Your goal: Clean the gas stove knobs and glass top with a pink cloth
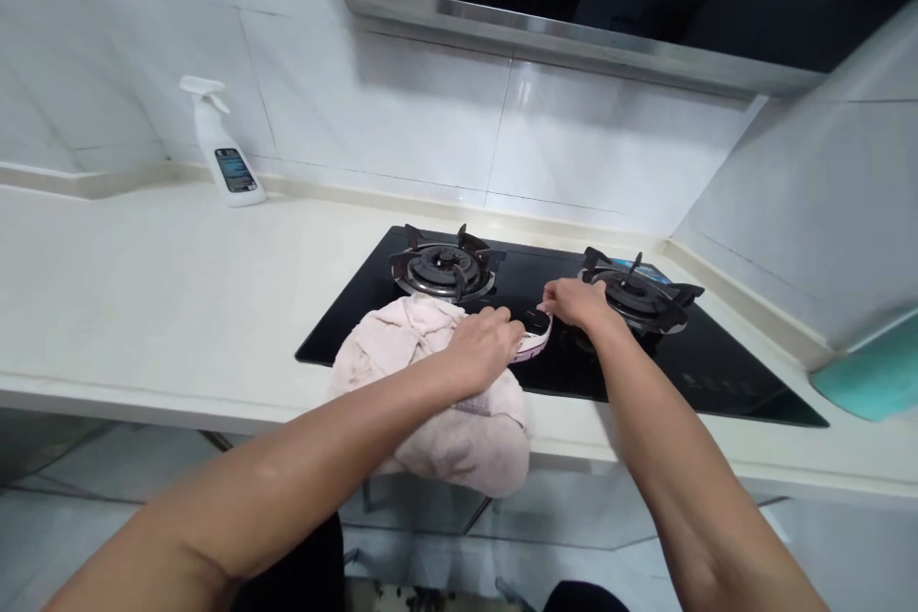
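A pale pink cloth (402,335) with brownish stains lies bunched on the black glass cooktop (724,382), and its lower part hangs over the counter's front edge. My left hand (488,349) presses on the cloth with its fingers curled over it. From under those fingers a narrow edge of the cloth curves around the front of a black control knob (536,320). My right hand (578,301) pinches the far end of that edge, just right of the knob. The right fingertips are small in view and partly hidden.
The left burner (445,268) stands behind the cloth, and the right burner (638,292) is close to my right hand. A white spray bottle (226,158) stands by the wall on the left. Overhead hangs a dark range hood (574,38). A green object (871,368) sits at the right.
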Demonstrator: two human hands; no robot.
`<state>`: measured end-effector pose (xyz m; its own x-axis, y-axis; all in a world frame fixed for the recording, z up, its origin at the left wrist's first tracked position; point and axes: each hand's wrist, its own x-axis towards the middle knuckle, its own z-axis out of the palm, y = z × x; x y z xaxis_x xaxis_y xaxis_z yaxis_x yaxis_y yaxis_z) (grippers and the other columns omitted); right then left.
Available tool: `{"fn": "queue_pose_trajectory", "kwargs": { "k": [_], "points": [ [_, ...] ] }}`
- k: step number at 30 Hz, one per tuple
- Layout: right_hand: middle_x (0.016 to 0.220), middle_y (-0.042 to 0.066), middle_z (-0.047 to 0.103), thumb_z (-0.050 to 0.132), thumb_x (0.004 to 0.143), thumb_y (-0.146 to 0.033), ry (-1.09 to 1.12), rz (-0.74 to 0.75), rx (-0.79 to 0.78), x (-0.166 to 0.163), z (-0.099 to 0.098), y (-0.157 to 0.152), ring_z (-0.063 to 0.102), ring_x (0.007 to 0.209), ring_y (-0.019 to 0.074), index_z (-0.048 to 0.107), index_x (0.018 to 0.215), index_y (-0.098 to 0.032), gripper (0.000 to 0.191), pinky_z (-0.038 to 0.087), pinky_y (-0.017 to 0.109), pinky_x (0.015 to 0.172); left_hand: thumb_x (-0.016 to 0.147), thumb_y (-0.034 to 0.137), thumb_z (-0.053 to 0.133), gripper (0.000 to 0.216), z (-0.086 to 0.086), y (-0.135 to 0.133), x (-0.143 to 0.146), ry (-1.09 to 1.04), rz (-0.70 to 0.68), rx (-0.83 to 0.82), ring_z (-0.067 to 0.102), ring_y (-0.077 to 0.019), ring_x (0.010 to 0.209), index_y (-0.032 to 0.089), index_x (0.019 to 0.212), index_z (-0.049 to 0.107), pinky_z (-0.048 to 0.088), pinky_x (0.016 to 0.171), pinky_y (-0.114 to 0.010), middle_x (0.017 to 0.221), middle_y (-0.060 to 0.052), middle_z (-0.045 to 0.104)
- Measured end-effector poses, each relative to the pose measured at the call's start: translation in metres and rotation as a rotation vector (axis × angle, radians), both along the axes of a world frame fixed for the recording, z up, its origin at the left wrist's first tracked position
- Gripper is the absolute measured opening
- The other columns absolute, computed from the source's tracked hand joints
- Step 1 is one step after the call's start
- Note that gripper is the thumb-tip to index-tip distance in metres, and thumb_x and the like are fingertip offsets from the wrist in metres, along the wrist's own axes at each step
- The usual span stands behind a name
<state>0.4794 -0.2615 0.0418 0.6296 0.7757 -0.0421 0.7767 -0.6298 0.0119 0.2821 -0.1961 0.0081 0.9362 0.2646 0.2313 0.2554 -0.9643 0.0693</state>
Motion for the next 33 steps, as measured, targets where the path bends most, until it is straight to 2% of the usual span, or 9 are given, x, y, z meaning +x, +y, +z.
{"fn": "queue_pose_trajectory", "kwargs": {
  "k": [3, 6, 12, 18, 20, 24, 28, 31, 33],
  "points": [
    [0.095, 0.006, 0.073, 0.067, 0.091, -0.03, -0.009, -0.012, -0.002, 0.002, 0.002, 0.01, 0.063, 0.102, 0.0269, 0.071, 0.086, -0.021, 0.011, 0.028, 0.051, 0.099, 0.105, 0.031, 0.042, 0.029, -0.001, -0.002, 0.006, -0.012, -0.023, 0.001, 0.058, -0.022, 0.1, 0.02, 0.1, 0.068, 0.048, 0.084, -0.033, 0.104, -0.008, 0.064],
    [0.102, 0.006, 0.073, 0.062, 0.094, -0.03, -0.015, 0.014, 0.015, 0.002, 0.001, 0.011, 0.062, 0.106, 0.0268, 0.07, 0.092, -0.022, 0.011, 0.028, 0.049, 0.098, 0.107, 0.032, 0.039, 0.032, 0.001, -0.004, 0.004, -0.007, -0.04, -0.012, 0.059, -0.0208, 0.099, 0.02, 0.101, 0.068, 0.047, 0.085, -0.032, 0.103, -0.007, 0.063],
    [0.095, 0.004, 0.073, 0.059, 0.094, -0.026, 0.025, 0.12, -0.001, -0.001, 0.0, -0.004, 0.064, 0.097, 0.0229, 0.071, 0.088, -0.022, 0.014, 0.03, 0.042, 0.095, 0.105, 0.029, 0.042, 0.028, 0.008, -0.002, -0.019, 0.061, -0.021, -0.026, 0.061, -0.0183, 0.083, 0.021, 0.096, 0.067, 0.045, 0.072, -0.03, 0.096, -0.005, 0.063],
    [0.093, 0.003, 0.074, 0.052, 0.092, -0.014, 0.071, 0.276, -0.017, 0.002, -0.002, -0.014, 0.065, 0.096, 0.0214, 0.07, 0.085, -0.022, 0.021, 0.032, 0.036, 0.089, 0.104, 0.028, 0.044, 0.025, 0.01, 0.003, -0.037, 0.105, 0.007, 0.044, 0.061, -0.0194, 0.084, 0.02, 0.094, 0.066, 0.045, 0.07, -0.03, 0.096, -0.005, 0.064],
    [0.094, 0.004, 0.074, 0.052, 0.094, -0.018, 0.056, 0.27, -0.012, 0.005, -0.005, -0.013, 0.065, 0.098, 0.0237, 0.07, 0.087, -0.022, 0.02, 0.033, 0.039, 0.089, 0.104, 0.028, 0.045, 0.023, 0.01, 0.002, -0.03, 0.106, 0.003, 0.052, 0.062, -0.0197, 0.085, 0.02, 0.096, 0.065, 0.046, 0.07, -0.031, 0.097, -0.005, 0.065],
    [0.104, 0.008, 0.074, 0.058, 0.097, -0.032, -0.036, 0.124, 0.013, 0.007, -0.007, -0.007, 0.065, 0.107, 0.0303, 0.071, 0.095, -0.022, 0.017, 0.032, 0.047, 0.094, 0.104, 0.025, 0.044, 0.021, 0.01, 0.0, 0.002, 0.093, -0.021, 0.072, 0.063, -0.0217, 0.091, 0.019, 0.101, 0.065, 0.048, 0.074, -0.033, 0.102, -0.007, 0.066],
    [0.107, 0.01, 0.073, 0.061, 0.095, -0.033, -0.084, 0.084, 0.036, 0.004, -0.003, 0.0, 0.064, 0.109, 0.0321, 0.072, 0.097, -0.021, 0.016, 0.031, 0.051, 0.096, 0.102, 0.021, 0.046, 0.019, 0.014, -0.005, 0.018, 0.09, 0.012, 0.046, 0.064, -0.0228, 0.095, 0.018, 0.099, 0.065, 0.048, 0.078, -0.033, 0.102, -0.009, 0.067],
    [0.099, 0.008, 0.074, 0.061, 0.095, -0.03, -0.023, 0.132, 0.031, 0.002, -0.001, -0.002, 0.064, 0.101, 0.0285, 0.072, 0.091, -0.021, 0.015, 0.03, 0.049, 0.096, 0.103, 0.023, 0.047, 0.019, 0.017, -0.005, 0.002, 0.107, -0.035, -0.009, 0.064, -0.0205, 0.089, 0.019, 0.094, 0.064, 0.046, 0.074, -0.031, 0.098, -0.006, 0.068],
    [0.094, 0.004, 0.073, 0.058, 0.095, -0.026, 0.036, 0.21, 0.025, 0.0, 0.0, -0.006, 0.064, 0.095, 0.0234, 0.071, 0.086, -0.022, 0.016, 0.031, 0.043, 0.094, 0.103, 0.024, 0.046, 0.021, 0.015, -0.003, -0.018, 0.113, -0.043, -0.007, 0.063, -0.0195, 0.083, 0.019, 0.092, 0.063, 0.044, 0.07, -0.031, 0.094, -0.004, 0.067]
  ]
}}
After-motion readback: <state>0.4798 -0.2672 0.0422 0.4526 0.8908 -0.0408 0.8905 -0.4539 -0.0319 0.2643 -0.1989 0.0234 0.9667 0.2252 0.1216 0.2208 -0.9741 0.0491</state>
